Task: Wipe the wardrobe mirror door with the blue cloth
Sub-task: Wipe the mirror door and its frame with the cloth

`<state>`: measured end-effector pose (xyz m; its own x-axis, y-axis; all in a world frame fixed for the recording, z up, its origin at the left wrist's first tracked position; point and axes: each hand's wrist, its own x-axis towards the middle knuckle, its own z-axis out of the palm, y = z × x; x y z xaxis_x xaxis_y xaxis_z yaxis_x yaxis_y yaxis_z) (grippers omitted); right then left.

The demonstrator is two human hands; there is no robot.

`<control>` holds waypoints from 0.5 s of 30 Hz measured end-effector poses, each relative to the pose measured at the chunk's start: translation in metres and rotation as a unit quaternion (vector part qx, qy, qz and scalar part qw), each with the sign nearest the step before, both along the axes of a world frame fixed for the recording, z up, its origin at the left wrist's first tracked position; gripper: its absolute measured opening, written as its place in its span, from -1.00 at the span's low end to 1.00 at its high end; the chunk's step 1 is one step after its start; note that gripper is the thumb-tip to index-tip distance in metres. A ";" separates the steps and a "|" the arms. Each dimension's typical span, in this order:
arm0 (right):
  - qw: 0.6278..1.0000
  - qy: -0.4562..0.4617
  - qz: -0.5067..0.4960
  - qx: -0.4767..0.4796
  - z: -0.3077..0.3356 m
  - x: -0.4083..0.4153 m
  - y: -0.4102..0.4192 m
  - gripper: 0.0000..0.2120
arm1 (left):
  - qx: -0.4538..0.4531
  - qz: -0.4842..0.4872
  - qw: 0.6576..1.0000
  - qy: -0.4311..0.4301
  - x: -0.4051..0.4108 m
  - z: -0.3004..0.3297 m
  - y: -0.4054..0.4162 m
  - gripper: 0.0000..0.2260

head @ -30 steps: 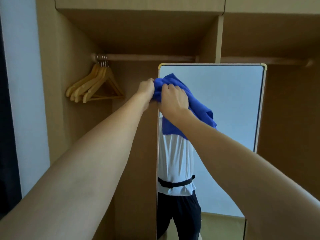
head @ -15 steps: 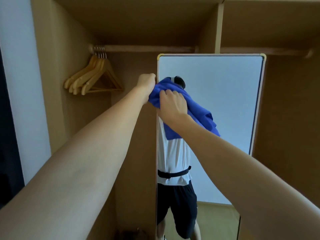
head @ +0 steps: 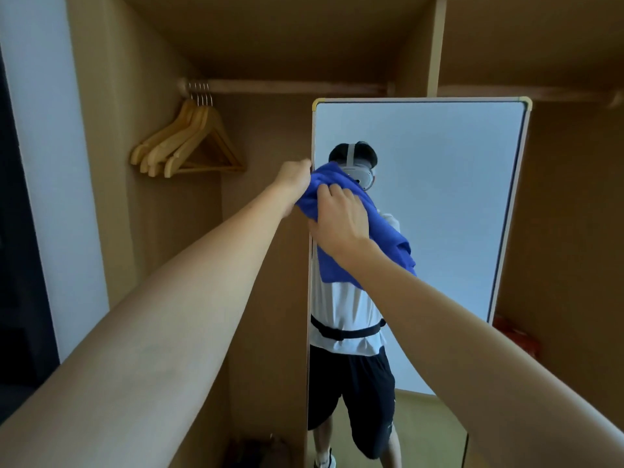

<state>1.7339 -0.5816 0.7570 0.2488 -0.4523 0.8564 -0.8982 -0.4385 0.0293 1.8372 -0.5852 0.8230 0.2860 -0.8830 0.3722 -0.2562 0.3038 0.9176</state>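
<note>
Right now the cloth lies bunched against the mirror at its left edge, about a third of the way down. Both hands hold it — the right hand with fingers curled into the folds, the left hand gripping its upper left end at the frame. Nearly all the unwiped glass lies to the right and below, so the right hand looks better placed to sweep — rightwards across the width.

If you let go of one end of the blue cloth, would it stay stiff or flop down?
Probably flop: the blue cloth already bunches under the right hand and droops below it. It looks light.
</note>
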 end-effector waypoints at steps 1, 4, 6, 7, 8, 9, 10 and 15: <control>1.000 -0.014 -0.011 -0.010 0.006 -0.001 -0.001 -0.72 | -0.003 -0.006 1.000 -0.003 -0.001 -0.001 0.001 -0.74; 0.999 -0.016 -0.030 -0.023 0.012 0.001 -0.003 -0.73 | -0.011 -0.005 1.000 -0.012 0.001 -0.004 0.006 -0.71; 0.999 0.021 -0.027 -0.009 -0.004 0.003 0.000 -0.79 | -0.018 0.003 0.999 -0.051 0.003 -0.010 0.008 -0.73; 0.999 0.036 -0.022 -0.003 -0.016 0.004 0.000 -0.81 | -0.018 0.006 0.997 -0.074 0.004 -0.016 0.009 -0.73; 0.999 0.044 -0.016 0.005 -0.027 0.005 0.001 -0.82 | -0.012 0.008 0.996 -0.091 0.007 -0.023 0.009 -0.72; 0.999 0.044 -0.011 0.015 -0.037 0.005 0.001 -0.81 | -0.004 0.012 0.995 -0.102 0.010 -0.030 0.009 -0.70; 0.999 0.040 -0.007 0.024 -0.044 0.006 0.001 -0.79 | 0.007 0.015 0.994 -0.110 0.014 -0.038 0.011 -0.69; 0.998 0.026 0.005 0.054 -0.064 0.007 0.013 -0.70 | 0.043 0.006 0.990 -0.136 0.024 -0.074 0.021 -0.63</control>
<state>1.7412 -0.5688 0.6930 0.2973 -0.5379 0.7888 -0.8921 -0.4510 0.0287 1.8612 -0.5646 0.7494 0.1956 -0.9120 0.3606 -0.5005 0.2233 0.8364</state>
